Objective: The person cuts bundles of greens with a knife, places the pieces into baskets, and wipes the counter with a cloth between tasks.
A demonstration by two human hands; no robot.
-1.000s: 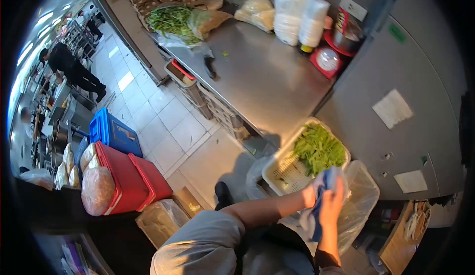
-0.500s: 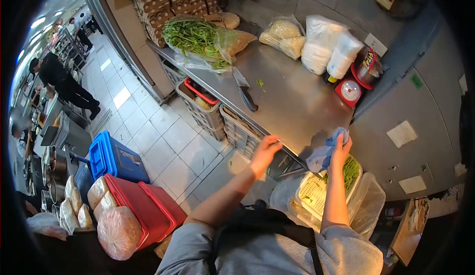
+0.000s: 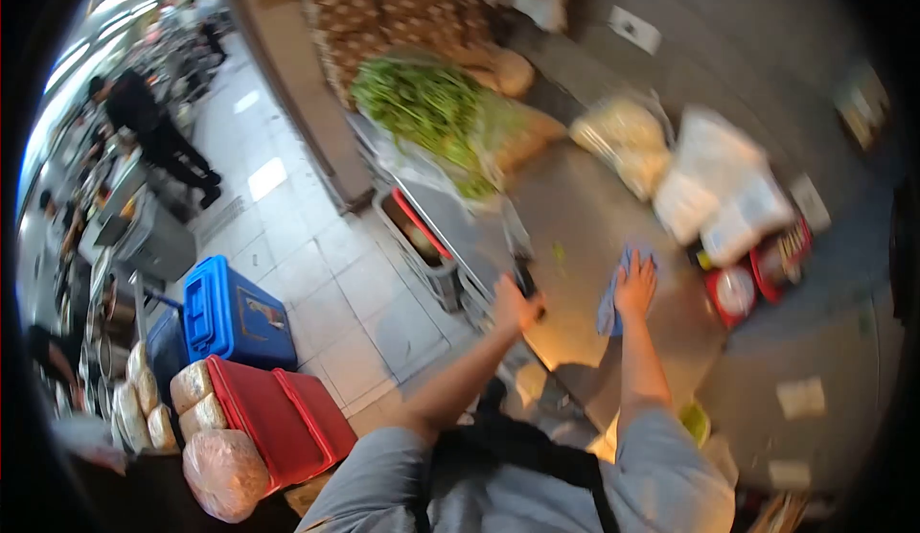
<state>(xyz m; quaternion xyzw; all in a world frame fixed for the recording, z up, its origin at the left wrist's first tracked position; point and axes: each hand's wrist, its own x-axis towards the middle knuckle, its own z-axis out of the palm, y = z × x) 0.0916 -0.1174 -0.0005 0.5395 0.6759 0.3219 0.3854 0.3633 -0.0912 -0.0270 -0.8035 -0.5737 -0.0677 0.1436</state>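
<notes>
My right hand [image 3: 634, 289] lies on a blue cloth [image 3: 609, 308] on the steel table, its fingers spread flat over it. Near the table's front edge my left hand [image 3: 517, 308] is at the black handle of a knife [image 3: 524, 279]. Blur hides whether its fingers grip the handle or only pass over it. The knife's blade points toward a plastic bag of leafy greens [image 3: 417, 111] at the back left of the table. A few green leaf scraps [image 3: 559, 251] lie between the knife and the cloth.
Along the wall stand a bag of pale food [image 3: 628, 145], white plastic bags [image 3: 714, 173] and a red scale [image 3: 733, 293]. Grey crates [image 3: 431, 279] sit below the table edge. A blue cooler [image 3: 240, 312] and red bins [image 3: 278, 418] stand left. A person [image 3: 144, 121] works farther off.
The blue cloth, lifted at the table's right front corner before, is now flat on the tabletop under my right hand. My left hand has come to the knife handle. The view has shifted.
</notes>
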